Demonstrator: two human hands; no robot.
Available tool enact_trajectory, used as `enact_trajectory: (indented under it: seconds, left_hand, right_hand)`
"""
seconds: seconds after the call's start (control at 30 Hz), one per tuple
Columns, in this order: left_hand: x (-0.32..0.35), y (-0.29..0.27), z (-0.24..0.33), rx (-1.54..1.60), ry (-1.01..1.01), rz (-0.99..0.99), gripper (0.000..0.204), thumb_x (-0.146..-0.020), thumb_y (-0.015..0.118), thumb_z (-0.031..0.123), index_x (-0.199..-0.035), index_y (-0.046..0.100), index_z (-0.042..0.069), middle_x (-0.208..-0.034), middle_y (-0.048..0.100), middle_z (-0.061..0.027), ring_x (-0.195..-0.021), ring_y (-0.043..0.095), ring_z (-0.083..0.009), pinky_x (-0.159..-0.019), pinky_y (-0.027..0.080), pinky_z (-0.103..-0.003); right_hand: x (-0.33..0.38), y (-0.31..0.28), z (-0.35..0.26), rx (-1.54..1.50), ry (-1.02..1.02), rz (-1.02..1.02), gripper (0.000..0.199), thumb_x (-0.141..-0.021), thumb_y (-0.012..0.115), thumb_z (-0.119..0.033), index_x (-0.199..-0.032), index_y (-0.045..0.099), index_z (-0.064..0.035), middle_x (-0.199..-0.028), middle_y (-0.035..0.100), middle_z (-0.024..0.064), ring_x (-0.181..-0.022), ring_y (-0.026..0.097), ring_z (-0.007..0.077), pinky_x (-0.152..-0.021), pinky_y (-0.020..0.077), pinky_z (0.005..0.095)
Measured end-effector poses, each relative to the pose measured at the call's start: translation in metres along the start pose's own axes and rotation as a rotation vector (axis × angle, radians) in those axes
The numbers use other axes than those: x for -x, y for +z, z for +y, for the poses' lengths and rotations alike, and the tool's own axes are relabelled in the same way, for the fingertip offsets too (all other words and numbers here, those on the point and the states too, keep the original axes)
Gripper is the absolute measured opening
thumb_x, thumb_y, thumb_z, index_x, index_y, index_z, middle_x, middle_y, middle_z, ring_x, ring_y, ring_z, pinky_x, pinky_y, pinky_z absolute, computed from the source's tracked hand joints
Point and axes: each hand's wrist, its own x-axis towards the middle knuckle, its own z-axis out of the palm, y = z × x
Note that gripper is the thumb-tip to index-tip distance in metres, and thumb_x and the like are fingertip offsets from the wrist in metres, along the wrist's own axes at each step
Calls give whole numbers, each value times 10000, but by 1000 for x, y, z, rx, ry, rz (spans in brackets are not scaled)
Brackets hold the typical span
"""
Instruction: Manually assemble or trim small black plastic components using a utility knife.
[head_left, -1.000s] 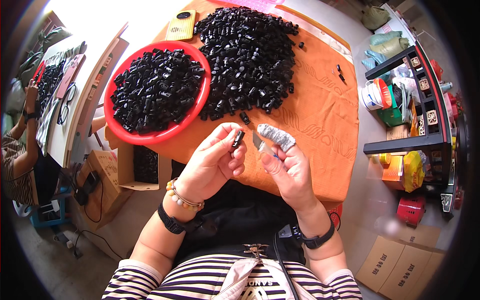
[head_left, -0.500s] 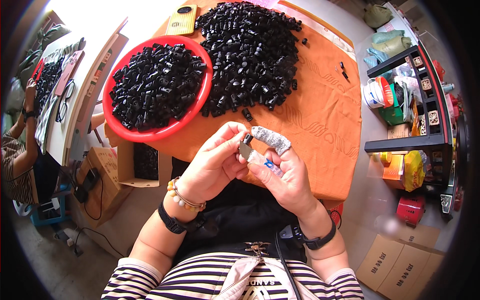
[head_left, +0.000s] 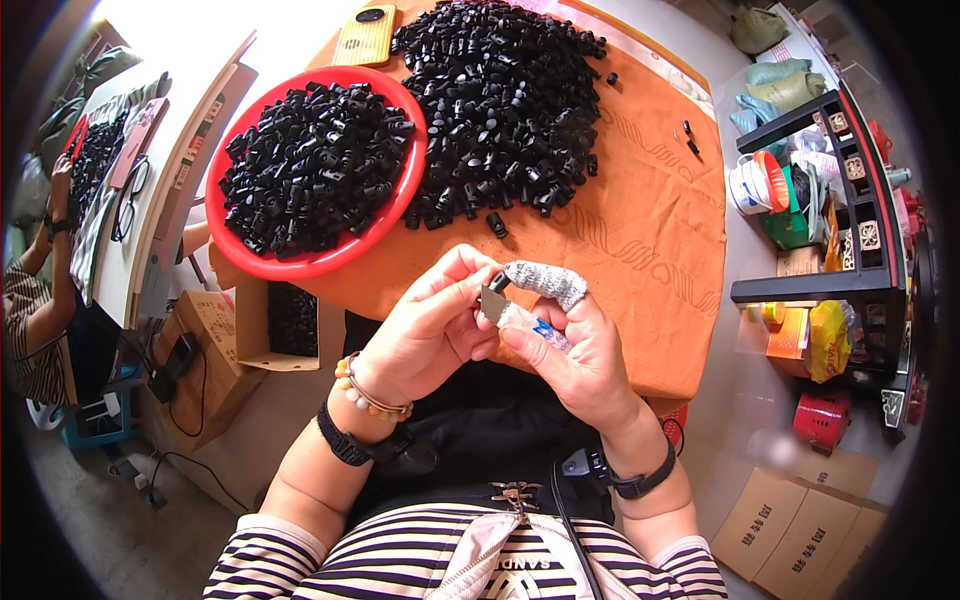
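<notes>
My left hand (head_left: 425,310) pinches a small black plastic piece (head_left: 502,281) between thumb and fingertips, above the table's near edge. In my right hand (head_left: 590,350) is a short knife with a flat grey blade (head_left: 495,305); its handle (head_left: 532,325) is wrapped in white material with blue marks. The blade lies against or very close to the black piece; exact contact cannot be made out. A grey knitted sleeve (head_left: 545,280) covers my right index finger, which curls over the piece. Beyond my hands, similar black pieces form a large heap (head_left: 500,110).
A red basin (head_left: 417,180) full of black pieces stands left of the heap on the orange tablecloth (head_left: 650,230). A yellow box-like device (head_left: 364,38) lies behind it. An open carton (head_left: 280,362) sits below left. Another person's arm (head_left: 55,290) shows far left; a black shelf (head_left: 830,290) stands right.
My right hand has shifted slightly right, and the knife blade has turned so that more of its flat side shows. The left hand keeps its hold on the black piece.
</notes>
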Motion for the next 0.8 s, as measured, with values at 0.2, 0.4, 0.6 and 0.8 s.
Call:
enact_trajectory:
  seconds: [0.2,0.4,0.6,0.8]
  left_hand:
    - [1,2,0,13,-20,-8,108,-959,460,203,-990,489,103,-710,503,30,-635,476,-43,-545,395,-207]
    - [1,0,1,20,-19,-35,109,-960,460,205,-987,487,103,-719,499,31,-644,472,-47,-549,389,-207]
    - [1,3,-1,-37,27,1,112,-962,455,204,-998,477,101,-730,508,23,-642,489,-45,-553,394,-202]
    - [3,5,-1,-74,59,48,101,-964,451,196,-1004,464,105,-733,511,23,-641,490,-38,-559,397,-201]
  right_hand:
    - [-1,1,0,-46,-9,5,335,-872,600,-75,-1179,492,6,-739,480,-39,-675,436,9,-607,380,159]
    - [-1,8,-10,-155,16,88,342,-866,601,-53,-1182,486,7,-736,498,-36,-663,429,7,-590,368,154]
    - [3,3,-3,-45,23,30,369,-856,610,-48,-1193,473,12,-706,484,-45,-628,388,-1,-550,323,148]
    - [2,7,-8,-70,19,45,361,-864,594,-36,-1195,464,27,-726,489,-32,-654,422,2,-586,362,148]
